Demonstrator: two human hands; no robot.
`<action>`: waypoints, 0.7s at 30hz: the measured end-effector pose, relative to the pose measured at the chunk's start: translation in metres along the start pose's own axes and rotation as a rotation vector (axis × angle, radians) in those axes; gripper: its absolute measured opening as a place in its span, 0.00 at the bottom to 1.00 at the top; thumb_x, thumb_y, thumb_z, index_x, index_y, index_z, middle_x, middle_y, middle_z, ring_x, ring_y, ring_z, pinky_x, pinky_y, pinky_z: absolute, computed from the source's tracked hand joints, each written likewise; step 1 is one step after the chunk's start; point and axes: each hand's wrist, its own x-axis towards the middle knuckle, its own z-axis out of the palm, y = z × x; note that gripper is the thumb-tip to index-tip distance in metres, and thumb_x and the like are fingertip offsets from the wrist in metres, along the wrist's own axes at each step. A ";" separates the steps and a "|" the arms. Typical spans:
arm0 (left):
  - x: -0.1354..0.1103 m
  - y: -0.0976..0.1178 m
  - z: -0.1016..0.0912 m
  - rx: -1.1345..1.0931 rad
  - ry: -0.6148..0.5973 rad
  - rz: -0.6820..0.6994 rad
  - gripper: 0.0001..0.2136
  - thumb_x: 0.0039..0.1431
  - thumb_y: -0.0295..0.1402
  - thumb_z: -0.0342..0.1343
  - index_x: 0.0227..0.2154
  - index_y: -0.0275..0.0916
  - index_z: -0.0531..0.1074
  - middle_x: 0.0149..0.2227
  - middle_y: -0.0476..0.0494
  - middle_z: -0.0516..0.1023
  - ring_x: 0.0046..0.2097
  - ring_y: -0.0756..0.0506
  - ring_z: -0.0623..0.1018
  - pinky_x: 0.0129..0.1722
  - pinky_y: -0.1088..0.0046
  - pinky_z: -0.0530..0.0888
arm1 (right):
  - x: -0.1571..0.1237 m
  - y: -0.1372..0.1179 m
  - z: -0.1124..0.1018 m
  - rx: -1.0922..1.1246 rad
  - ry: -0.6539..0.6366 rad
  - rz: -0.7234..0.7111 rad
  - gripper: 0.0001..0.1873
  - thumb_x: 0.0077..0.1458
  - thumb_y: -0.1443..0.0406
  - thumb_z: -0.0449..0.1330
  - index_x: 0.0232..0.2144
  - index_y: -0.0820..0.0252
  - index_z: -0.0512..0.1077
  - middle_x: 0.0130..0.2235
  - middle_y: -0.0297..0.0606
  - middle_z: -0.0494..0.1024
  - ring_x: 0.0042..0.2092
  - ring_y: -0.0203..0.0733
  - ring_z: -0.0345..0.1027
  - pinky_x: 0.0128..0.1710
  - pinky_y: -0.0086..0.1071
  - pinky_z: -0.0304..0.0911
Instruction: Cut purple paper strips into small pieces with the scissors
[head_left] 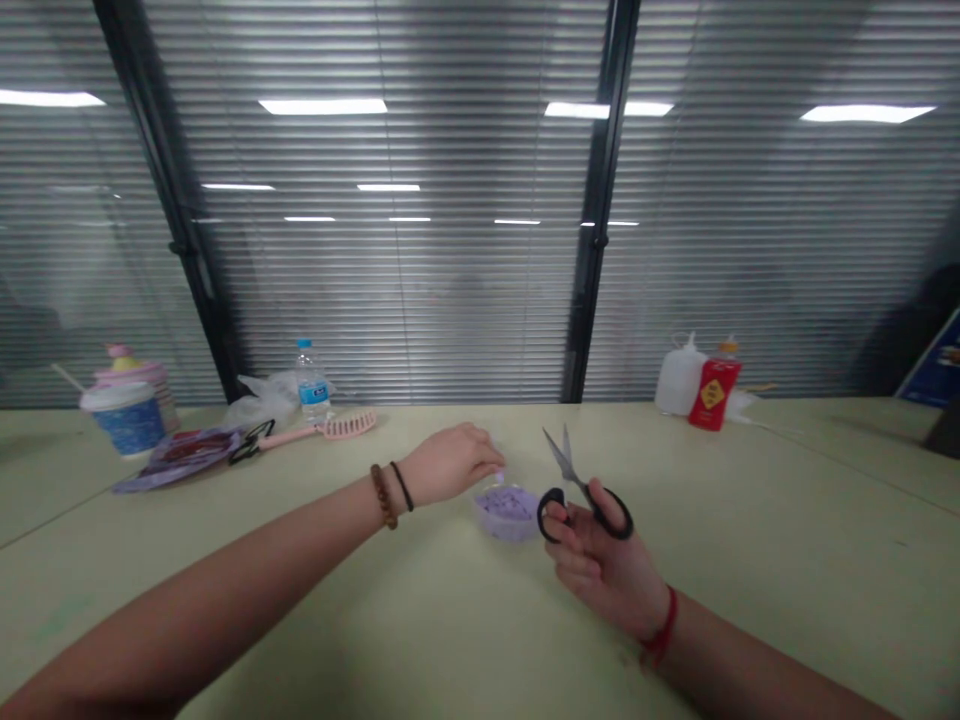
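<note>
My right hand (604,560) grips a pair of scissors (574,470) by its black handle loops. The blades point up and stand slightly apart. Over the back of a small purple bowl (506,525), my left hand (454,462) is closed in a pinch. A tiny light purple piece (500,477) shows at its fingertips; its kind is too small to make out. Inside the bowl lie many small purple bits (510,502). The scissors are to the right of the bowl, with one handle loop close to its rim.
On the left stand a blue paper cup (129,418) and a water bottle (312,385). A pink hairbrush (349,426) lies near a purple packet (176,460). At the back right are a red bottle (715,390) and a white squeeze bottle (679,378). Blinds (465,300) rise behind the table (420,630).
</note>
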 end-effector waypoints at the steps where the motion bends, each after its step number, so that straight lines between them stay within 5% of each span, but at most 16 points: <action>1: 0.007 -0.004 0.005 0.052 -0.058 0.021 0.10 0.58 0.31 0.48 0.32 0.39 0.74 0.31 0.43 0.74 0.37 0.47 0.71 0.39 0.72 0.65 | 0.000 -0.003 0.002 -0.005 0.006 -0.029 0.21 0.47 0.50 0.57 0.26 0.63 0.60 0.21 0.26 0.58 0.15 0.22 0.41 0.12 0.18 0.39; 10: 0.059 -0.088 0.035 0.035 -0.261 -0.268 0.08 0.55 0.26 0.49 0.32 0.33 0.73 0.32 0.45 0.74 0.35 0.47 0.72 0.35 0.74 0.67 | 0.002 -0.005 0.008 -0.220 0.311 -0.253 0.19 0.46 0.52 0.59 0.27 0.61 0.62 0.24 0.29 0.61 0.17 0.23 0.43 0.14 0.19 0.37; 16: 0.071 -0.119 0.071 -0.080 -0.459 -0.306 0.08 0.54 0.33 0.54 0.33 0.32 0.70 0.32 0.48 0.72 0.34 0.48 0.72 0.35 0.69 0.70 | -0.004 -0.036 0.013 -0.873 0.625 -0.492 0.17 0.45 0.54 0.60 0.28 0.62 0.62 0.21 0.29 0.60 0.22 0.28 0.52 0.20 0.23 0.50; 21: 0.066 -0.121 0.068 -0.169 -0.448 -0.333 0.07 0.52 0.28 0.54 0.36 0.33 0.71 0.34 0.46 0.74 0.33 0.50 0.72 0.33 0.73 0.69 | -0.046 -0.086 -0.014 -1.447 0.893 -0.223 0.27 0.34 0.56 0.62 0.39 0.62 0.66 0.33 0.40 0.70 0.33 0.41 0.65 0.29 0.30 0.61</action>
